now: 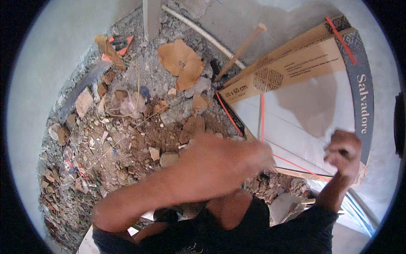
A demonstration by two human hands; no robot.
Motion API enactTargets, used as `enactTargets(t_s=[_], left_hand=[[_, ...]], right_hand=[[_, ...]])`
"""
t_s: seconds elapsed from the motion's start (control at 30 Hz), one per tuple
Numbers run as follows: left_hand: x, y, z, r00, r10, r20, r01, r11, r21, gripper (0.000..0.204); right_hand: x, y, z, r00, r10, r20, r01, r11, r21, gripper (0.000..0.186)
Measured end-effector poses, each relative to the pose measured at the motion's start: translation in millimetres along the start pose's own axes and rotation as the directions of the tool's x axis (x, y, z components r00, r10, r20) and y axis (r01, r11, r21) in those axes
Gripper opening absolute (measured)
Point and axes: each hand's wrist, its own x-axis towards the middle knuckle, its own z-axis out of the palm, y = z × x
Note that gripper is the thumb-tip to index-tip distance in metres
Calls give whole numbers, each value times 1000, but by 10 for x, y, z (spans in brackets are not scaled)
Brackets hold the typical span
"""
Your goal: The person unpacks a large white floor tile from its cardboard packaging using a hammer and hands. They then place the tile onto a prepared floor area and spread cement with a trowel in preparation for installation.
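The left hand [247, 160] reaches across from the lower left, its fingers pointing right and blurred; how far open they are, and whether they grip anything, I cannot tell. The right hand [344, 152] is bent back on its wrist with its fingers curled in toward the palm; how tightly they close, and whether anything is held in them, cannot be made out. The box [296, 99], white-faced with brown and dark edges, leans beyond the left fingers and off to their right, and its lower right part lies behind the right fingers, though contact with either hand is unclear. Orange straps [262, 116] cross the box, one stretch running between the two sets of fingers. Beyond the left fingers, past the box's near left corner, a wooden stick [242, 51] slants up, and a pale pipe [198, 34] lies farther off behind it. Ahead and left of the left fingers, a torn brown sheet [182, 61] rests on the rubble [127, 148], which spreads left of them toward the wall [25, 114]. Farther left lie a clear plastic bag [124, 105] and a grey saw blade [84, 86]. A pale post [151, 19] stands well beyond the left fingers.
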Motion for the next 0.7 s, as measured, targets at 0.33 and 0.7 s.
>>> enactTargets(t_s=[0.33, 0.7], left_hand=[[344, -1029, -1042, 547, 107, -830, 228, 935, 271, 34], [779, -2141, -494, 603, -326, -728, 651, 729, 212, 42]], right_hand=[[2160, 546, 1008, 744, -14, -668, -65, 993, -93, 26], [2014, 872, 2231, 670, 665, -330, -308, 654, 691, 20]])
